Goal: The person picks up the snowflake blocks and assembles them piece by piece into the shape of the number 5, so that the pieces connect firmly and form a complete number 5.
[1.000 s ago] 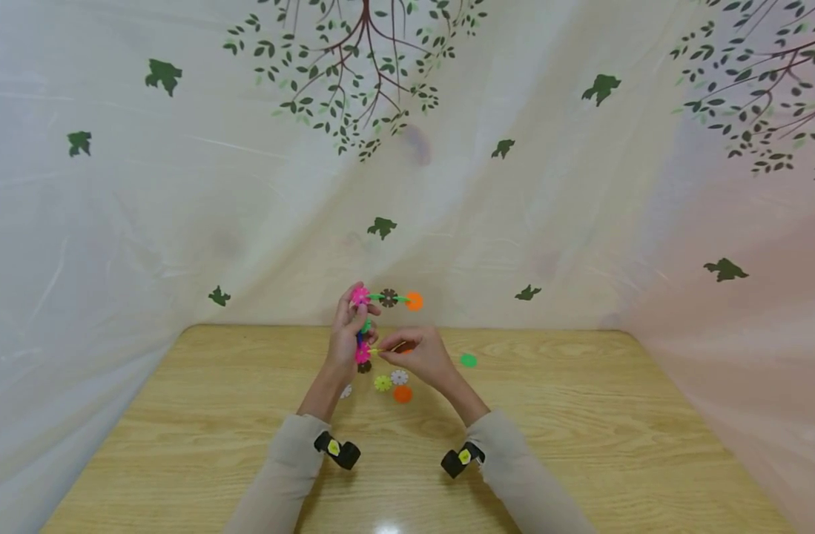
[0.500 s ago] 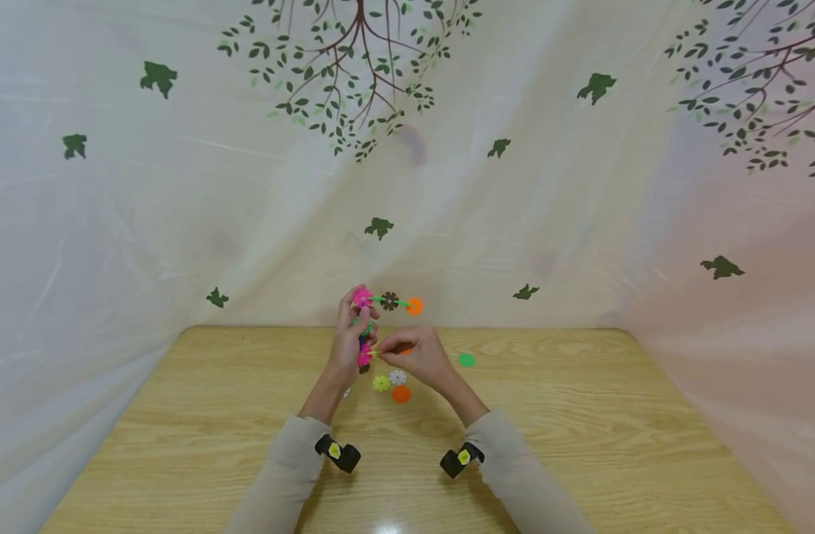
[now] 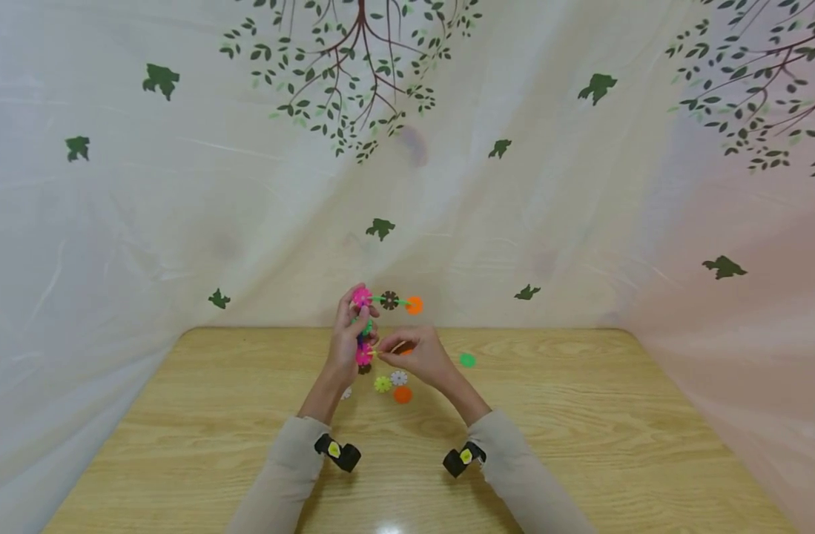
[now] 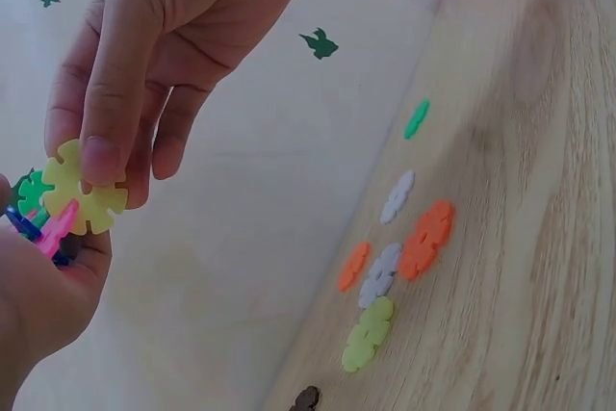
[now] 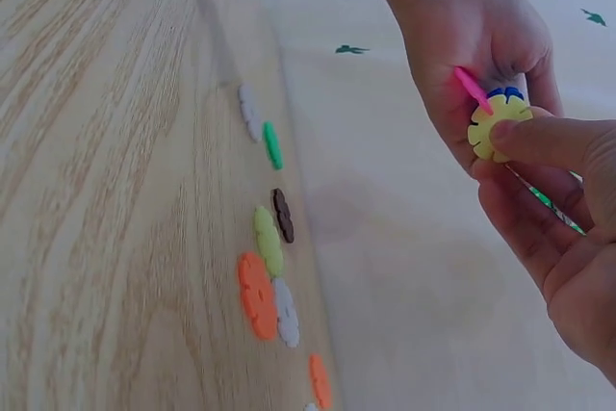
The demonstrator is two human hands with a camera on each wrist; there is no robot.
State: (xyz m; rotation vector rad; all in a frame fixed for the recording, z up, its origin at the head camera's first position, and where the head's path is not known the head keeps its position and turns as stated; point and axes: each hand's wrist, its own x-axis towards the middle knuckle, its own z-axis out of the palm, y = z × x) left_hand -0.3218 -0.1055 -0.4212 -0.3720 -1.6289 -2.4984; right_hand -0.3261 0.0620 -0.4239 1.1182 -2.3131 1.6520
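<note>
My left hand (image 3: 343,341) grips a chain of joined plastic snowflake discs. A pink disc (image 3: 363,298) is at its top, with a dark brown disc (image 3: 389,300) and an orange disc (image 3: 414,305) branching right. Lower down, another pink disc (image 3: 363,354) shows beside the palm. My right hand (image 3: 420,357) pinches a yellow snowflake disc (image 4: 87,190) between thumb and fingers, against that lower pink disc. In the right wrist view, the yellow disc (image 5: 498,129) meets the pink disc (image 5: 473,90) at its edge. Fingers partly hide the blue and green pieces.
Loose discs lie on the wooden table (image 3: 581,430) below the hands: yellow-green (image 3: 383,384), white (image 3: 399,378) and orange (image 3: 403,394). A green disc (image 3: 468,360) lies to the right. A leaf-printed curtain (image 3: 280,185) hangs behind the table.
Both hands stay nearly still, the yellow disc still pinched at the lower pink one. The chain's orange end has dipped slightly.
</note>
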